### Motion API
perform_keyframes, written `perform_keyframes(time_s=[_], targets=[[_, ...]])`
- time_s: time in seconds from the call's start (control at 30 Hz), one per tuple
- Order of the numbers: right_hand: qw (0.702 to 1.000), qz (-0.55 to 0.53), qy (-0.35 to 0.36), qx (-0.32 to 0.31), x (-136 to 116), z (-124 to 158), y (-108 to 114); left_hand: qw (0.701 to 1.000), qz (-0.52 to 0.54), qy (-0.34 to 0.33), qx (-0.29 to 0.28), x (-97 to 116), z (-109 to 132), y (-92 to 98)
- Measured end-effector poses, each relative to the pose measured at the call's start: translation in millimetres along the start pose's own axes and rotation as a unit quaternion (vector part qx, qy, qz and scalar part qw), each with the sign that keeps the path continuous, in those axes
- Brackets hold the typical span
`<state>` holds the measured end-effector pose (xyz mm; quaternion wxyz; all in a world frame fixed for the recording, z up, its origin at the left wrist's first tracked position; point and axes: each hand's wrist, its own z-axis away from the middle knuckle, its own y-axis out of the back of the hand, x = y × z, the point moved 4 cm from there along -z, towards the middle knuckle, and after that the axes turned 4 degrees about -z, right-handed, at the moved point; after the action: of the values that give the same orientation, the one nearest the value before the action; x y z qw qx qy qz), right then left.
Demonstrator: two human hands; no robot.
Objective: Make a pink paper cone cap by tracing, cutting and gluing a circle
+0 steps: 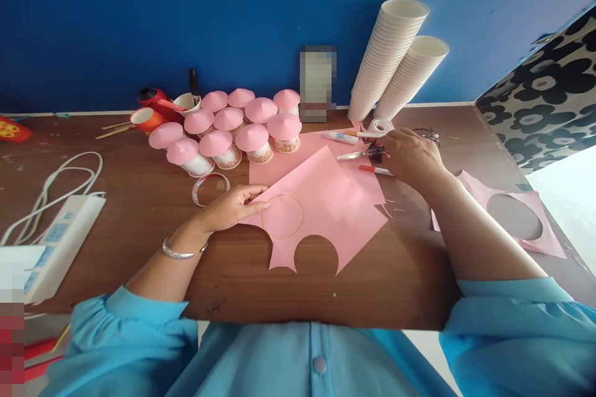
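A sheet of pink paper (326, 205) with round pieces cut from its lower edge is pinched at its left corner by my left hand (235, 206), thumb on top. A pencilled circle (282, 216) is drawn beside the thumb. At the right, my right hand (410, 155) has its fingers closed over the dark handles of a pair of scissors (356, 154), whose blades point left. Another pink sheet (274, 164) lies flat beneath. Near the scissors lie a glue stick (342, 137), a red-capped pen (375, 170) and a roll of tape (383, 126).
Several paper cups with pink cone tops (254, 136) stand at the back left, near a cut cup ring (211, 189). Two tall stacks of white cups (391, 56) lean by the blue wall. A power strip (69, 248) lies left; a holed pink scrap (549, 223) lies right.
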<state>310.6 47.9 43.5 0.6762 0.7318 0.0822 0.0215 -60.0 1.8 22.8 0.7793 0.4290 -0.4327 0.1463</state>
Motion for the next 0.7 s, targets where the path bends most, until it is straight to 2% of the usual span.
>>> perform_keyframes(time_s=[0.1,0.23,0.3,0.37,0.47,0.57,0.63,0.7], targets=[[0.999,-0.022,-0.021,0.032,1.6,3.1,4.9,0.999,0.041,-0.003,0.035,-2.6,0.4,1.0],[0.993,-0.067,-0.047,0.089,6.3,9.5,13.2,0.997,0.07,-0.006,0.044,-0.5,2.3,1.2],[0.981,-0.142,-0.075,0.11,8.8,14.6,17.7,0.996,0.076,-0.004,0.038,1.3,3.2,0.2],[0.952,-0.25,-0.124,0.126,10.7,21.1,21.5,0.996,0.086,-0.003,0.031,3.2,3.7,-1.6],[0.878,-0.432,-0.152,0.14,3.8,32.4,25.5,0.991,0.127,-0.008,0.036,5.0,4.6,-3.6],[0.758,-0.634,-0.097,0.119,-19.3,46.0,24.5,0.969,0.246,0.015,0.026,0.9,5.9,-6.4],[0.677,-0.728,-0.073,0.077,-40.1,58.5,17.4,0.932,0.361,0.025,0.002,-2.4,6.4,-9.6],[0.622,-0.779,-0.072,0.029,-61.3,73.0,5.6,0.885,0.465,0.002,-0.024,-2.1,5.8,-13.3]])
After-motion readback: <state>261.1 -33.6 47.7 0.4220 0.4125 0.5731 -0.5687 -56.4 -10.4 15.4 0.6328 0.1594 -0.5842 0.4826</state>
